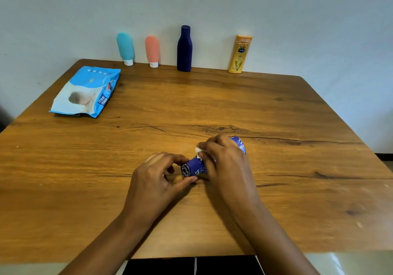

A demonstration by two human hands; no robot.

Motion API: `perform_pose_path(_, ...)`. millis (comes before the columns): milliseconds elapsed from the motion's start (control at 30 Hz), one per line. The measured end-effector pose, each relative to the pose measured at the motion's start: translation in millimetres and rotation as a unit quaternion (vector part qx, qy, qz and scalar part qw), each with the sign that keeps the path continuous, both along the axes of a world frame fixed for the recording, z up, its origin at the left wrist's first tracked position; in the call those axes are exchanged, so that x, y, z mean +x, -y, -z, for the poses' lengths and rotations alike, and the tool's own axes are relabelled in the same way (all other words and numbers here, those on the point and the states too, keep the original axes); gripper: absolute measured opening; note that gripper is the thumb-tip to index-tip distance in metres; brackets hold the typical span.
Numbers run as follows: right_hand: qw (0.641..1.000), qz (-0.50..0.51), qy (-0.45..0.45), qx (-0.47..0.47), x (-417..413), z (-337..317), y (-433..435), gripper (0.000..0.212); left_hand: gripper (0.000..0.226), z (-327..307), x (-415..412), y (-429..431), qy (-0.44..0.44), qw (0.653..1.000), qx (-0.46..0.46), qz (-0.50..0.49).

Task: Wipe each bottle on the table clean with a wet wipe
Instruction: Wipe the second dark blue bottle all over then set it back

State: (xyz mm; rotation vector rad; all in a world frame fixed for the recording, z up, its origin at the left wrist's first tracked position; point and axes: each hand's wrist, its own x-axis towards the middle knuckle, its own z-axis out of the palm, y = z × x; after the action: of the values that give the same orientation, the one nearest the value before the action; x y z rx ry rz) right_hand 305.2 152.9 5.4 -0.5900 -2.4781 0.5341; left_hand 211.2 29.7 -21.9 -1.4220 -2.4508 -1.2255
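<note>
A blue bottle (194, 167) lies on its side near the middle of the wooden table (276, 109), its end facing me. My left hand (158, 176) pinches that end between thumb and fingers. My right hand (225, 160) is wrapped over the bottle's body and presses a white wet wipe (199, 150) against it; only a corner of the wipe shows. The bottle's far end (240, 144) sticks out past my right hand.
Along the far edge by the wall stand a teal tube (125, 48), a pink tube (152, 51), a tall dark blue bottle (184, 48) and a yellow lotion bottle (239, 54). A blue wet-wipe pack (86, 92) lies at the left.
</note>
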Motion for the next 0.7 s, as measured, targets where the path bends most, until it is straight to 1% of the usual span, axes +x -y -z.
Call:
perform_pose_path(133, 0.999, -0.046, 0.020, -0.006, 4, 1, 19, 0.018, 0.050, 0, 0, 1, 0.003, 1.000, 0.003, 0.002)
perform_pose_path(167, 0.999, -0.035, 0.019, -0.017, 6, 2, 14, 0.019, 0.051, -1, 0, 1, 0.008, 1.000, -0.002, -0.001)
perform_pose_path(233, 0.999, 0.018, 0.022, -0.037, 10, 4, -5, 0.021, 0.050, -2, 0, 1, 0.018, 1.000, -0.012, -0.009)
perform_pose_path(300, 0.998, 0.057, 0.019, -0.028, 13, 5, -14, 0.023, 0.048, -2, 0, -1, 0.031, 0.999, -0.018, -0.013)
perform_pose_path(367, 0.999, 0.033, 0.014, -0.008, 12, 5, 2, 0.024, 0.046, 0, -1, 0, 0.051, 0.998, -0.026, -0.019)
perform_pose_path(433, 0.999, -0.007, 0.046, 0.025, 14, 7, 24, 0.034, 0.045, 1, -2, 1, 0.060, 0.998, -0.032, -0.020)
perform_pose_path(467, 0.998, -0.014, 0.058, 0.032, 16, 10, 27, 0.040, 0.045, 1, -2, 1, 0.060, 0.997, -0.033, -0.019)
perform_pose_path(500, 0.998, -0.011, 0.056, 0.036, 17, 11, 21, 0.041, 0.044, 1, -2, 1, 0.063, 0.997, -0.033, -0.020)
perform_pose_path(567, 0.998, 0.033, 0.044, 0.036, 17, 12, -4, 0.033, 0.043, 1, -2, -1, 0.071, 0.996, -0.036, -0.030)
perform_pose_path(633, 0.995, 0.090, 0.050, 0.016, 16, 10, -25, 0.028, 0.043, 2, -3, -2, 0.078, 0.996, -0.033, -0.033)
perform_pose_path(700, 0.993, 0.093, 0.066, 0.032, 11, 8, -25, 0.029, 0.042, 3, -3, -2, 0.088, 0.995, -0.030, -0.035)
